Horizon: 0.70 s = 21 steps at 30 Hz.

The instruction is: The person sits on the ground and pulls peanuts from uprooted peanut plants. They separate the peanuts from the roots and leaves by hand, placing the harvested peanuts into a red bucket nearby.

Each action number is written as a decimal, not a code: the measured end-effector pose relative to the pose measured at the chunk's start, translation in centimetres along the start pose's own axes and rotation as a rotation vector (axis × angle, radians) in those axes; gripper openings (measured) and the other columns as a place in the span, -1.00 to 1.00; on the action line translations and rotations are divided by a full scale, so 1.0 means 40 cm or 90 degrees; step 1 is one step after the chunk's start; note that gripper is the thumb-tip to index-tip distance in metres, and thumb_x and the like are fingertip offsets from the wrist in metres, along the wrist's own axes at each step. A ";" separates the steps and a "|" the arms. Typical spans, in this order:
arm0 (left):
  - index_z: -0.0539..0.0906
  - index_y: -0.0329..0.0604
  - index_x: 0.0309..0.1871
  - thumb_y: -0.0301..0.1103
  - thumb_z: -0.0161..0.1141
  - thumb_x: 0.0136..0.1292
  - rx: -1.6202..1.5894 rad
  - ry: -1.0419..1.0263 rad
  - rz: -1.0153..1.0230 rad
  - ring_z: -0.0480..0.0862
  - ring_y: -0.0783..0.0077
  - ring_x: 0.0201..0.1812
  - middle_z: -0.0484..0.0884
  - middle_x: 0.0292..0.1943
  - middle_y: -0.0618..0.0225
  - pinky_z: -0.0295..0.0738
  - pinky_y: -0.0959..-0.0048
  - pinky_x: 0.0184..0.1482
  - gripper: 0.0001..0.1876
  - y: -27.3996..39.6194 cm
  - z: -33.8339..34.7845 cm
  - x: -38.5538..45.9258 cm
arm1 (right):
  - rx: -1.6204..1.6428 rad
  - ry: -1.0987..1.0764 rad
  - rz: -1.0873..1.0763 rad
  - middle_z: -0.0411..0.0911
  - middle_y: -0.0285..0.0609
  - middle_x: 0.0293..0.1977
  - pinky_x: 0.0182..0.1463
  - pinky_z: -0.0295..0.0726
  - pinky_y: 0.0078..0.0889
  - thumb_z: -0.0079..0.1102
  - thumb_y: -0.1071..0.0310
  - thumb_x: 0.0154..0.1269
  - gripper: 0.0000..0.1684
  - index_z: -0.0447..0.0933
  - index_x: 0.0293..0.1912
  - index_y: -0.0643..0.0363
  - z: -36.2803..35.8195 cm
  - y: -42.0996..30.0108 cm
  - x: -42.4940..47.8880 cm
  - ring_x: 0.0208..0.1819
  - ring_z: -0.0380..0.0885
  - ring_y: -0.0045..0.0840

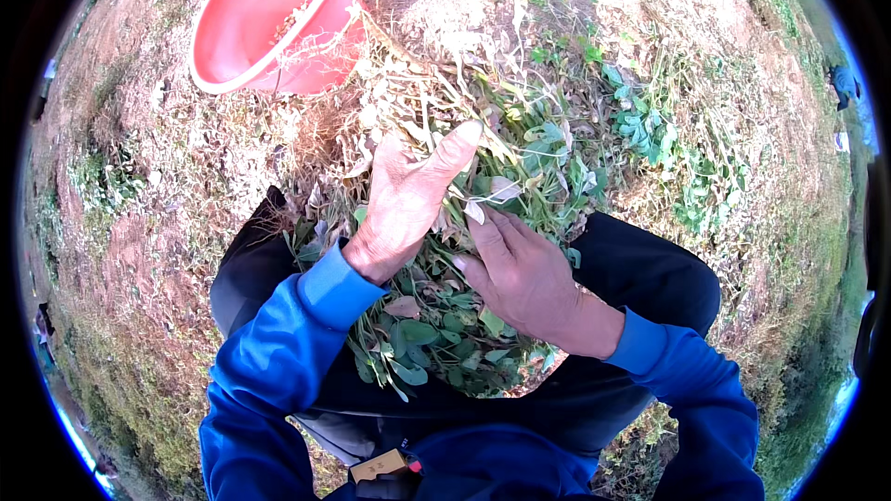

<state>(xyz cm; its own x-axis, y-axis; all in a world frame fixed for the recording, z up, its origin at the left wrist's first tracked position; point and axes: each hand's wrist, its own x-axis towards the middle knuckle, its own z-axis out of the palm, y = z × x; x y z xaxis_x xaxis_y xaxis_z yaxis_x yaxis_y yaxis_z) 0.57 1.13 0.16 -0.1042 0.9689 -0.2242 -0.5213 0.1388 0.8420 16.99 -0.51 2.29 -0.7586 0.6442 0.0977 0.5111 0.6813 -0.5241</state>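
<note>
A heap of pulled leafy plants, with pale stems and dry roots, lies between my knees and reaches forward on the ground. My left hand rests on the stems from above, thumb spread to the right; its fingertips are hidden among them. My right hand is at the near right side of the same heap, fingers reaching into the stems beside a pale dry leaf. Whether either hand grips stems is not clear. Beyond my left hand a red plastic tub leans, with a few small tan pieces inside, and thin roots hang against its outside.
Dry plant litter covers the brown ground. Loose green plants lie to the right. My bent knees flank the heap. A small tan box is near my waist. A person is far off at the right rim.
</note>
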 end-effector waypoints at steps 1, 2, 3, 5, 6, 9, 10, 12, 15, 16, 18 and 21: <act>0.51 -0.33 0.17 -0.31 0.13 0.42 0.007 -0.010 0.044 0.67 0.47 -0.12 0.67 -0.05 0.23 0.62 0.45 -0.08 -0.64 0.008 0.006 0.002 | -0.002 0.020 -0.008 0.53 0.18 -0.08 -0.14 0.65 -0.28 0.27 0.38 0.18 -0.53 0.41 0.03 0.44 -0.035 0.001 0.009 -0.11 0.60 -0.09; 0.48 -0.33 0.22 -0.30 0.13 0.42 0.036 -0.047 0.036 0.67 0.46 -0.09 0.67 -0.04 0.22 0.61 0.43 -0.05 -0.61 0.017 -0.011 0.000 | -0.003 0.039 -0.017 0.55 0.16 -0.12 -0.20 0.65 -0.28 0.29 0.39 0.16 -0.57 0.44 -0.02 0.42 -0.070 0.005 0.015 -0.17 0.62 -0.11; 0.50 -0.32 0.19 -0.34 0.16 0.40 0.002 -0.046 0.021 0.64 0.50 -0.08 0.66 -0.04 0.27 0.58 0.45 -0.01 -0.63 0.026 -0.018 -0.001 | -0.006 0.062 -0.025 0.58 0.13 -0.17 -0.26 0.66 -0.29 0.30 0.40 0.15 -0.61 0.48 -0.06 0.40 -0.103 0.012 0.020 -0.22 0.64 -0.13; 0.55 -0.30 0.14 -0.40 0.22 0.36 -0.059 -0.037 -0.003 0.59 0.57 -0.05 0.65 -0.03 0.36 0.52 0.48 0.05 -0.67 0.056 -0.024 -0.006 | 0.033 0.182 -0.063 0.61 0.07 -0.26 -0.40 0.63 -0.37 0.35 0.43 0.10 -0.70 0.53 -0.17 0.36 -0.160 0.033 0.037 -0.34 0.66 -0.19; 0.54 -0.29 0.16 -0.38 0.22 0.37 -0.048 -0.055 0.014 0.57 0.57 -0.01 0.64 -0.01 0.36 0.50 0.47 0.08 -0.65 0.080 -0.002 -0.005 | 0.035 0.221 -0.057 0.59 0.10 -0.21 -0.33 0.62 -0.35 0.36 0.46 0.07 -0.67 0.52 -0.15 0.36 -0.182 0.043 0.053 -0.28 0.65 -0.20; 0.51 -0.30 0.19 -0.31 0.23 0.37 0.034 -0.138 -0.021 0.57 0.57 -0.02 0.62 0.02 0.38 0.49 0.48 0.07 -0.60 0.099 -0.002 -0.001 | -0.062 0.237 -0.119 0.50 0.21 -0.01 0.05 0.53 -0.18 0.33 0.08 0.18 -0.34 0.42 0.08 0.40 -0.208 0.107 0.141 0.00 0.57 -0.08; 0.50 -0.32 0.18 -0.28 0.24 0.36 0.086 -0.127 0.031 0.58 0.57 -0.05 0.63 -0.01 0.37 0.50 0.49 0.06 -0.59 0.084 -0.003 0.000 | -0.031 0.219 -0.098 0.48 0.22 0.02 0.13 0.48 -0.15 0.29 -0.07 0.20 -0.22 0.38 0.13 0.42 -0.194 0.124 0.156 0.05 0.53 -0.05; 0.49 -0.32 0.18 -0.29 0.24 0.36 0.122 -0.172 0.059 0.58 0.57 -0.05 0.63 -0.02 0.37 0.50 0.49 0.04 -0.59 0.090 -0.007 0.013 | 0.193 0.091 0.015 0.47 0.24 0.06 0.22 0.42 -0.15 0.17 -0.37 0.12 0.06 0.30 0.20 0.47 -0.154 0.148 0.157 0.12 0.49 -0.02; 0.56 -0.37 0.06 -0.17 0.24 0.35 0.290 -0.175 0.110 0.64 0.48 -0.14 0.69 -0.15 0.17 0.54 0.44 -0.08 -0.58 0.056 -0.022 0.017 | 0.362 -0.080 0.111 0.46 0.25 0.10 0.25 0.39 -0.17 0.17 -0.51 0.04 0.23 0.26 0.23 0.51 -0.130 0.171 0.151 0.16 0.47 -0.05; 0.60 -0.37 -0.02 -0.14 0.24 0.34 0.344 -0.153 0.144 0.64 0.43 -0.26 0.69 -0.26 0.11 0.54 0.41 -0.17 -0.60 0.045 -0.021 0.030 | 0.326 -0.045 0.088 0.48 0.18 0.09 0.21 0.43 -0.24 0.19 -0.50 0.05 0.19 0.28 0.24 0.46 -0.111 0.192 0.151 0.12 0.51 -0.11; 0.66 -0.35 -0.22 -0.11 0.25 0.32 0.500 -0.116 0.132 0.55 0.38 -0.52 0.61 -0.53 0.10 0.48 0.33 -0.39 -0.63 0.063 -0.011 0.046 | 0.393 -0.081 0.158 0.50 0.13 0.08 0.19 0.44 -0.28 0.25 -0.42 0.07 0.12 0.31 0.23 0.42 -0.148 0.181 0.170 0.10 0.52 -0.18; 0.67 -0.36 -0.27 -0.17 0.29 0.29 0.457 -0.055 -0.008 0.50 0.52 -0.58 0.61 -0.59 0.21 0.44 0.40 -0.50 -0.67 0.072 0.000 0.044 | 0.327 0.007 0.186 0.56 0.08 -0.02 0.13 0.48 -0.28 0.42 -0.05 0.09 -0.16 0.40 0.17 0.36 -0.122 0.192 0.161 0.01 0.56 -0.23</act>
<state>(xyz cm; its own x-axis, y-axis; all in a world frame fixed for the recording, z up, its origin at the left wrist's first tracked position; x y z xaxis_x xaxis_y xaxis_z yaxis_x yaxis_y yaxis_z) -1.13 3.22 2.19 -0.0185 0.9750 -0.2215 0.1664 0.2215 0.9609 17.99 10.58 3.03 -0.6101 0.7852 -0.1059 0.4353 0.2206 -0.8728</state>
